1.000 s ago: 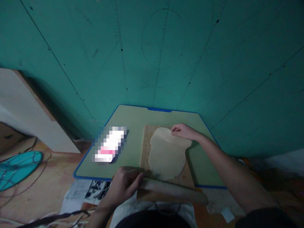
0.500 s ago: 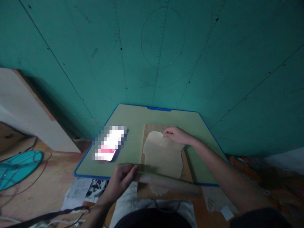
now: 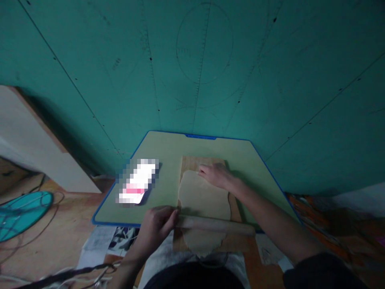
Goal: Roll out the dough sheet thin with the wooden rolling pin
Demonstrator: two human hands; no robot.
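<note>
A sheet of rolled-out dough lies over a wooden board, its near end hanging close to the board's front edge. My left hand is closed around the left end of a wooden rolling pin, which crosses the lower part of the dough. The pin's right end is free. At the dough's far edge, my right hand has its fingers pinched together on the sheet. Its thumb and fingertips touch the dough's rim.
The board rests on a pale green table with a blue edge. Left on the table lies a phone with a blurred bright screen. A green wall rises behind. Cables and a turquoise round object are on the floor at left.
My right hand has moved slightly left and nearer, and the dough's far edge has come toward me with it. More dough now shows on the near side of the rolling pin.
</note>
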